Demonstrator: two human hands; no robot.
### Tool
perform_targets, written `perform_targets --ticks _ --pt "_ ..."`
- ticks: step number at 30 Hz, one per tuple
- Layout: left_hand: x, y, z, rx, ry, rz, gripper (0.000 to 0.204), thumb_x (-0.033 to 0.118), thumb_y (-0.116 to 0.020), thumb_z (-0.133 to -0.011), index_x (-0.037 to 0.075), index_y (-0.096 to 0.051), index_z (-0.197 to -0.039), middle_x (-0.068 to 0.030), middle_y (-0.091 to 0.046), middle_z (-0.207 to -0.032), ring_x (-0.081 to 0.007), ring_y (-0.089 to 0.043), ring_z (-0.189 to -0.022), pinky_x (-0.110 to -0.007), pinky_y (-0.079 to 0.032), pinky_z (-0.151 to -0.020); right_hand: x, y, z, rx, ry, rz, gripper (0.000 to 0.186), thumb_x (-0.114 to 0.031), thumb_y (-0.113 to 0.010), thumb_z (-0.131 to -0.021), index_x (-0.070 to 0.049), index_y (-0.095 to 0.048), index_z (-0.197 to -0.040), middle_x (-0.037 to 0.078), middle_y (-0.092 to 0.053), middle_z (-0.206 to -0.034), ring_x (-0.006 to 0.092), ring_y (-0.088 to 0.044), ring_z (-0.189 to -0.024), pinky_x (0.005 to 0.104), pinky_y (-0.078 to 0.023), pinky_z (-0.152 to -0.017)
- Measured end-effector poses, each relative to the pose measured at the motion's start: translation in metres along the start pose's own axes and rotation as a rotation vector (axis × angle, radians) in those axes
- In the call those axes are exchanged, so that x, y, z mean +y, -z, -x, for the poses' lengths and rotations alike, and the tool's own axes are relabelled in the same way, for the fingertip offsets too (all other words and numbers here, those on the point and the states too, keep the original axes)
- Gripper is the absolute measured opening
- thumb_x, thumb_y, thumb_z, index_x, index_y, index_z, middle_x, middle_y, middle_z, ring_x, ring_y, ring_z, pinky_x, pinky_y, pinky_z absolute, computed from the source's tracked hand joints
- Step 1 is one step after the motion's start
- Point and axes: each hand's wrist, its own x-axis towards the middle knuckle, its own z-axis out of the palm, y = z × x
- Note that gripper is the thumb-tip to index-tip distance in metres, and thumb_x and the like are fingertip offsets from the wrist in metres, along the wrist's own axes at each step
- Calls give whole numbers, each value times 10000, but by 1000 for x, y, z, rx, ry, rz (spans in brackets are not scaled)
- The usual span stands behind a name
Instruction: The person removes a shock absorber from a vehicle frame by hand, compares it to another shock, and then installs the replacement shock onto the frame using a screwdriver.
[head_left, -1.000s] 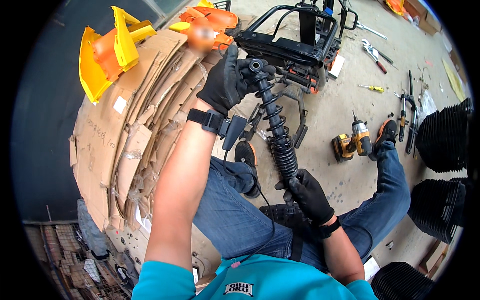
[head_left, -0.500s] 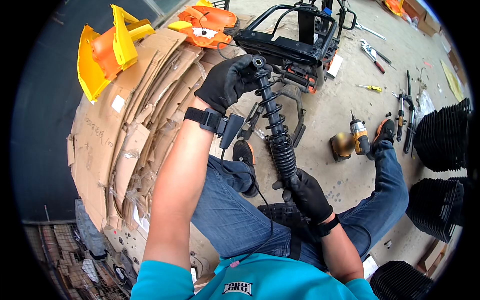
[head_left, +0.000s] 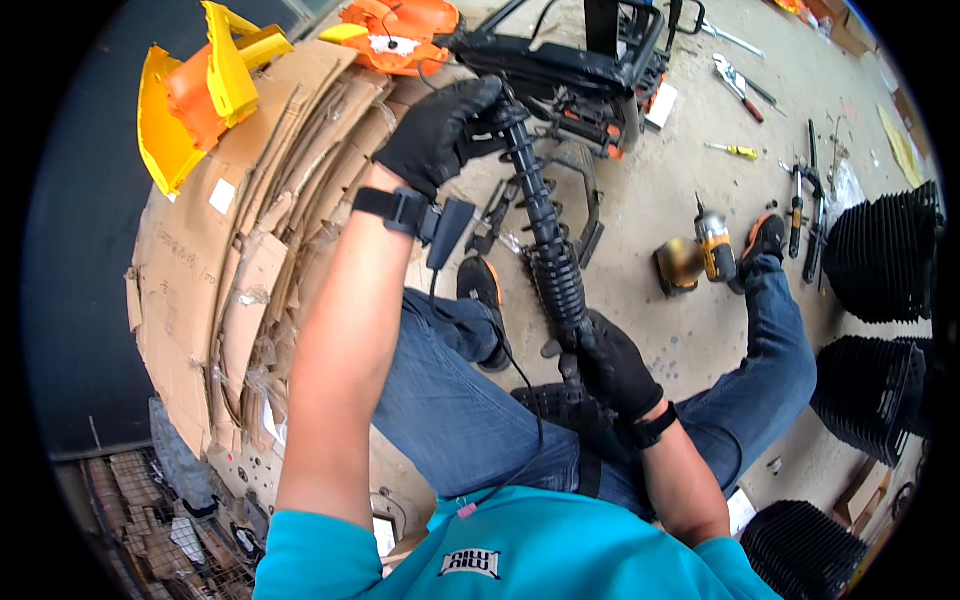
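A black coil-over shock absorber [head_left: 550, 250] lies diagonally between my gloved hands, its coils loose near the top and tighter lower down. My left hand [head_left: 437, 137] is closed on its upper end, beside a black metal frame [head_left: 545, 62]. My right hand [head_left: 608, 365] grips the lower end, above my lap. Black bent metal parts [head_left: 588, 220] lie on the concrete floor behind the shock, just beyond my left foot.
Flattened cardboard [head_left: 200, 260] is piled at left, with yellow-orange plastic panels [head_left: 200, 95] on it. A yellow-black power driver [head_left: 714, 245], screwdriver [head_left: 738, 150], pliers [head_left: 735, 85] and other tools lie at right. Stacked black ribbed parts [head_left: 880, 255] line the right edge. An orange panel [head_left: 400, 35] sits at top.
My left hand and the shock's top have moved up and slightly left, and its end eye is less visible. The surrounding scene has shifted the same way.
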Motion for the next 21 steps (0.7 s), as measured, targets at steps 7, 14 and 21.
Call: perform_targets --ticks 7,14,21 --pt "-12 11 -5 51 70 -17 376 327 -591 -999 70 -586 -1273 -88 -672 -1135 -231 -671 -1075 -387 -579 -912 3 7 -1 -56 -7 -9 494 -461 -563 -991 -24 -510 -1215 127 -675 -1036 76 -592 -732 210 -505 -622" --pt "-18 15 -12 46 117 -67 322 302 -550 -1023 77 -579 -1251 -90 -667 -1126 -226 -673 -1076 -364 -577 -910 3 10 -2 -72 2 -28 475 -448 -551 -1001 -22 -522 -1209 119 -674 -1052 78 -595 -758 214 -509 -641" --pt "-26 6 -13 58 104 -206 247 258 -575 -1010 65 -602 -1162 -62 -657 -1063 -193 -677 -1031 -346 -583 -912 -2 5 -8 59 -125 46 457 -318 -626 -963 -14 -502 -1281 77 -659 -1008 119 -627 -822 275 -539 -698"
